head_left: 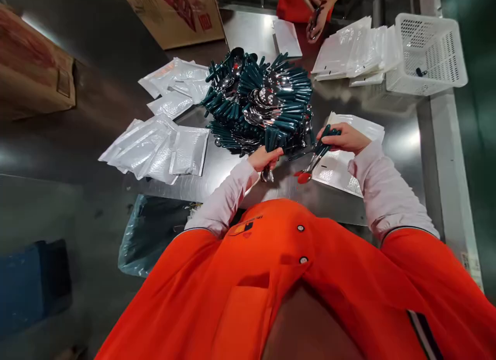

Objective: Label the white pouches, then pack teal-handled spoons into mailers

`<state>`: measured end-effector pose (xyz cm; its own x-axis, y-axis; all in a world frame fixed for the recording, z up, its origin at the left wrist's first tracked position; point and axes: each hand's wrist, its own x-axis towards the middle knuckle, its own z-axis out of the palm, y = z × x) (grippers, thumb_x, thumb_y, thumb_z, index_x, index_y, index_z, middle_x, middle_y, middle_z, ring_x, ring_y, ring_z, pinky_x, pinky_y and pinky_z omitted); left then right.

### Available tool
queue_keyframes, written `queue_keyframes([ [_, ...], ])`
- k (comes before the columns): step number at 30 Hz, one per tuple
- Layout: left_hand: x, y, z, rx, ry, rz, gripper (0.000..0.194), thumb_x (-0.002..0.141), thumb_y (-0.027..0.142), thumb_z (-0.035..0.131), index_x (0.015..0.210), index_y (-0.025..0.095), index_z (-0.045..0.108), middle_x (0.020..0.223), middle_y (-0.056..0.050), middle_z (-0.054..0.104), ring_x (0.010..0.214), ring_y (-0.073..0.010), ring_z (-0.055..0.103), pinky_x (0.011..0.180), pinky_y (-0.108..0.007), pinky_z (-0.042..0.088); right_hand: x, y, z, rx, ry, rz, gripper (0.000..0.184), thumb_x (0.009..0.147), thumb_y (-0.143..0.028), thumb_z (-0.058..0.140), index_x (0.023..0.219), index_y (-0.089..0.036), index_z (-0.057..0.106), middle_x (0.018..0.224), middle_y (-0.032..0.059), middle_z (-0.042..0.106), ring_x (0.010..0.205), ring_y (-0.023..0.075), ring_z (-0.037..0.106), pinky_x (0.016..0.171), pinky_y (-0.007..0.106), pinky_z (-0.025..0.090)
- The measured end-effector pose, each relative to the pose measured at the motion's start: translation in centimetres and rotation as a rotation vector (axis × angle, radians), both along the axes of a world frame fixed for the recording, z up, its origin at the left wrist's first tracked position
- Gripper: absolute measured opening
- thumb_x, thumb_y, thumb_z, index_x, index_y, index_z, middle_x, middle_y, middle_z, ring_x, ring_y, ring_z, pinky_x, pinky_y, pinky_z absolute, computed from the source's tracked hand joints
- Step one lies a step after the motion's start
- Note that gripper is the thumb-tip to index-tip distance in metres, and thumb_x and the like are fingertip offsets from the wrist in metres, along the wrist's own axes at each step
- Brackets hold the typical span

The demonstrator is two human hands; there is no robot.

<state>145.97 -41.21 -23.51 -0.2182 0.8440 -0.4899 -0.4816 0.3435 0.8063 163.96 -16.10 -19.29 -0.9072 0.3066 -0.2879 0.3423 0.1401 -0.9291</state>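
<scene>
A large heap of spoons (267, 99) with dark green handles and shiny metal heads lies in front of me. At its near edge my left hand (263, 158) is closed around a bunch of spoons (275, 138), handles up and metal heads (267, 175) showing below the fingers. To the right, my right hand (346, 138) grips a few green-handled spoons (321, 148), heads pointing down and left; one head reflects orange-red. Their exact number is hard to make out. Under my right hand lies a stack of white bubble mailers (341, 169).
White padded mailers (145, 145) lie left of the heap, and more mailers (352, 47) sit at the back right by a white perforated basket (430, 55). Cardboard boxes (178, 14) stand at the back and left. Across the metal table (220, 174), another person's hands (318, 19) hold something dark.
</scene>
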Motion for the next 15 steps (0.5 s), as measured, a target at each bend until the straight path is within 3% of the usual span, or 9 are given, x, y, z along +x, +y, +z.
queue_keyframes([
  [4,0.5,2.1,1.0,-0.071,-0.197,-0.149,0.05,0.085,0.06,0.079,0.08,0.015,0.059,0.051,0.01,0.035,0.041,-0.0055,0.034,0.043,-0.019,0.034,-1.6,-2.6,0.6,-0.22,0.063,0.149,0.052,0.061,-0.057,0.095,0.087,-0.016,0.076,0.072,0.0001,0.068,0.051,0.008,0.052,0.043,0.02,0.039],
  [8,1.4,2.4,1.4,-0.066,-0.305,-0.203,0.051,0.089,0.063,0.072,0.08,0.015,0.06,0.052,0.009,0.034,0.04,-0.0056,0.035,0.041,-0.018,0.036,-3.0,-3.9,-0.5,-0.33,0.128,0.243,0.05,0.067,-0.055,0.093,0.091,-0.016,0.073,0.075,-0.0002,0.068,0.05,0.0066,0.049,0.041,0.019,0.034],
  [12,1.7,1.8,1.2,-0.082,-0.341,-0.202,0.052,0.087,0.064,0.073,0.081,0.015,0.06,0.051,0.009,0.037,0.044,-0.0093,0.045,0.046,-0.022,0.049,-3.5,-4.4,-0.9,-0.318,0.233,0.354,0.047,0.072,-0.055,0.092,0.089,-0.015,0.073,0.083,0.0012,0.069,0.055,0.0074,0.053,0.046,0.02,0.04],
  [15,1.4,1.1,0.9,-0.086,-0.409,-0.237,0.048,0.088,0.061,0.075,0.082,0.015,0.06,0.052,0.009,0.036,0.045,-0.0099,0.045,0.046,-0.022,0.049,-4.1,-4.7,0.0,-0.222,0.325,0.47,0.046,0.073,-0.056,0.091,0.083,-0.015,0.074,0.087,0.0026,0.069,0.068,0.0106,0.06,0.06,0.022,0.05],
])
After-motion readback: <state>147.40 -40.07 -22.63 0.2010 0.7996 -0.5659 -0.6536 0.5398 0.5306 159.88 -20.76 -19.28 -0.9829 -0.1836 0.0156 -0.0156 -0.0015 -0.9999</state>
